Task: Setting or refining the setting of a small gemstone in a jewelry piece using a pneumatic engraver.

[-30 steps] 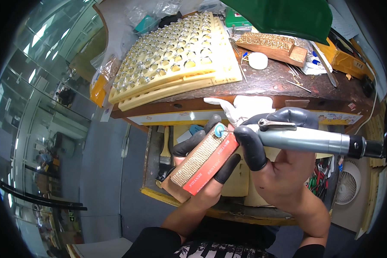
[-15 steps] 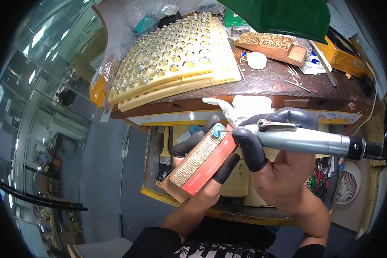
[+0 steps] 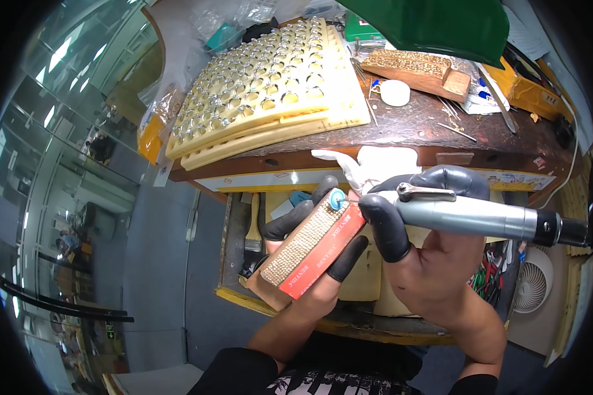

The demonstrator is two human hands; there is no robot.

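Head view of a workbench (image 3: 402,128) with an open drawer (image 3: 234,243) below its front edge. The left hand (image 3: 310,263), wearing black fingertip covers, is closed around a red-sided block (image 3: 306,253) with a rough tan upper face, held over the drawer and tilted up toward the bench's front edge. The right hand (image 3: 435,263), likewise covered at thumb and forefinger, is wrapped around a grey rotary handpiece (image 3: 468,217), whose small blue wheel tip (image 3: 337,198) meets the far end of the block. On the bench top, well apart from the hands, lie stacked cream perforated trays (image 3: 263,92) toward the left edge, a wooden block (image 3: 418,71) and a white round lid (image 3: 395,93) near the back. Risk, as judged: since the block is held in the air and unsupported, the wheel could skid off its end toward the left fingertips close beside it.
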